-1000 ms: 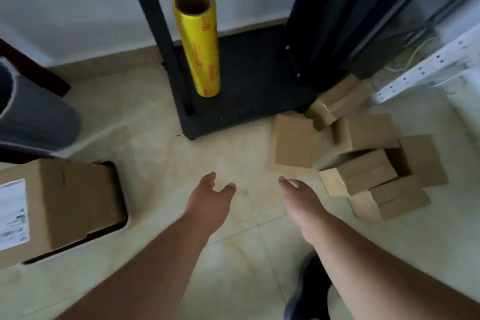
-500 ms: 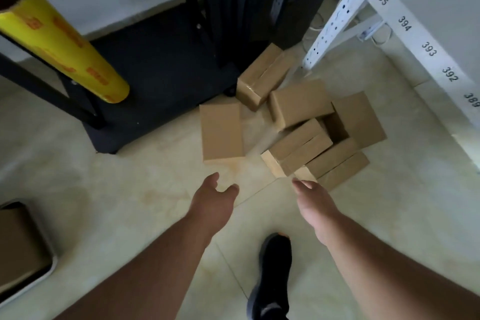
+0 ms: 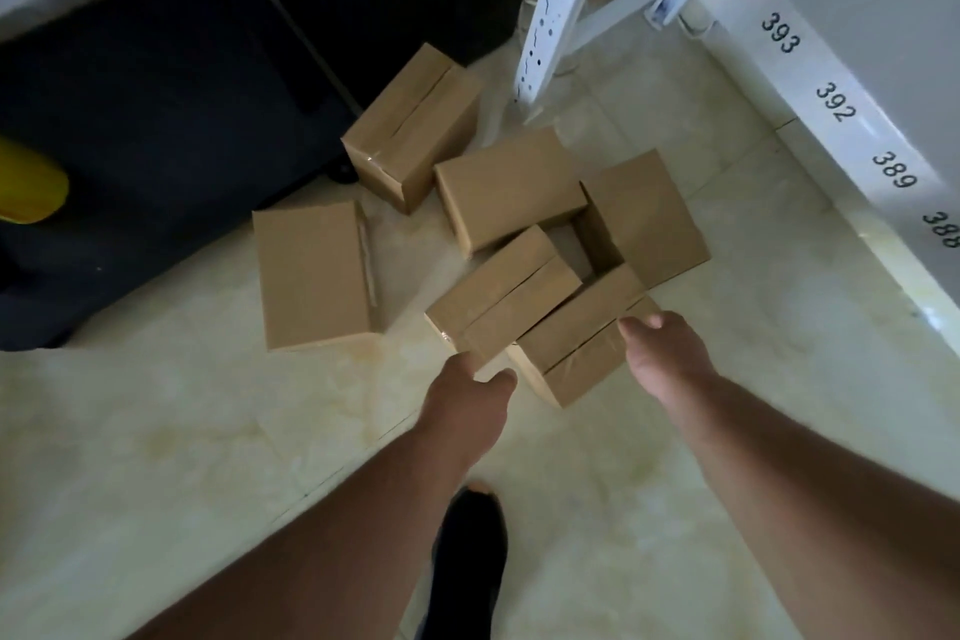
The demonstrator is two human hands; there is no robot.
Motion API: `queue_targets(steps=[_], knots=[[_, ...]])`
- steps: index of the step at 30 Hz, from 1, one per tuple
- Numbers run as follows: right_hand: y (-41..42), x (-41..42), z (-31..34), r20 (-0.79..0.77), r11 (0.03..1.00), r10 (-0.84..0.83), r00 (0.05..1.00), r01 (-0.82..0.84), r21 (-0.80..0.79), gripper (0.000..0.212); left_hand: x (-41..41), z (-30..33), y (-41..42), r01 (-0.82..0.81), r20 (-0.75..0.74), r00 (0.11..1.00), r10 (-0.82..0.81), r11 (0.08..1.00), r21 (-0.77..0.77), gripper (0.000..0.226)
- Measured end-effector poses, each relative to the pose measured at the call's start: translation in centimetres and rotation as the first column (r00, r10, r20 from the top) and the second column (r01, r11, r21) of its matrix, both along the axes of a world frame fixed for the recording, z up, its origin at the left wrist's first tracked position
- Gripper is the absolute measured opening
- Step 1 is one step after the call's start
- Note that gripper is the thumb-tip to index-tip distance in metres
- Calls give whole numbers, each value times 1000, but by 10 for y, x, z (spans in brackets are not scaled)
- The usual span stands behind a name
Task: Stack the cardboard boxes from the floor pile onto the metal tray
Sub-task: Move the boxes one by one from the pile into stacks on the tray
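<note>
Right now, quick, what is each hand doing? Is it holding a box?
Left hand: open, holding nothing, fingers right at the near corner of a box.
Right hand: open, holding nothing, fingers at the nearest box.

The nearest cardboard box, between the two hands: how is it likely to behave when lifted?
The nearest box looks taped shut with crisp, flat faces, so it will probably stay stiff rather than sag. Its plain cardboard sides should grip well for the left hand and right hand. Another box leans against it and may slide or drop when it moves.
</note>
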State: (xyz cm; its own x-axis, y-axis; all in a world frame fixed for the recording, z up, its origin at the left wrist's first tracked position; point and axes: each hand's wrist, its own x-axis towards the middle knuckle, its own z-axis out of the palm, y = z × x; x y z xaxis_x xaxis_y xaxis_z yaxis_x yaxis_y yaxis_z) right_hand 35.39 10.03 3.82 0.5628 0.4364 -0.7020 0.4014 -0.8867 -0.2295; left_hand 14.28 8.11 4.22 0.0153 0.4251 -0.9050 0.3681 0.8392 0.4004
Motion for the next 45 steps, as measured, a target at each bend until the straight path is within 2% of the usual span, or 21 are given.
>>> queue_targets(steps=[3,8,13,16,19,22,24,26,27,29,31,35,38,41,45], knots=[[16,30,-17,37,999,29,999,-28,-17,61,35,-18,7,-19,32,999,21,997,-71,74],[32,56,-47,29,992,100,995,-97,-84,64,75,-50,11,-171,109,974,199,960,-223,89],[30,65,-66,-10,979,153,988,-153,-132,68,90,-68,14,-205,76,972,221,963,-172,53],[25,73,-64,28,979,155,988,-149,-140,71,87,-65,13,-215,63,971,229,959,-183,53],[15,78,-56,131,981,161,978,-144,-131,68,82,-52,9,-215,82,968,235,956,-200,51],[4,73,-40,239,995,88,967,-74,-69,65,77,-25,2,-247,124,950,286,934,-259,22],[0,66,-24,280,1000,-25,960,26,2,70,72,-4,-8,-224,113,962,249,954,-199,13],[-2,55,-5,271,983,-176,946,157,90,75,67,15,-23,-204,81,974,209,976,-70,26],[-3,47,5,250,966,-247,936,217,142,77,62,26,-28,-225,61,972,225,974,-18,31],[-3,27,25,205,933,-329,922,283,223,80,48,48,-34,-335,64,941,331,941,51,27],[-5,4,39,181,924,-319,930,263,277,75,29,67,-35,-424,86,905,417,901,95,17],[-8,-58,65,56,870,-322,945,273,411,60,-27,86,-28,-543,102,839,534,815,202,14],[-6,-106,72,-12,867,-201,979,184,462,45,-80,90,-21,-582,86,811,579,782,223,25],[-3,-167,83,-164,820,-170,972,232,523,24,-147,89,-20,-553,40,829,558,806,214,59],[0,-259,93,-240,822,16,971,124,556,20,-244,92,-30,-525,16,843,537,818,233,103]])
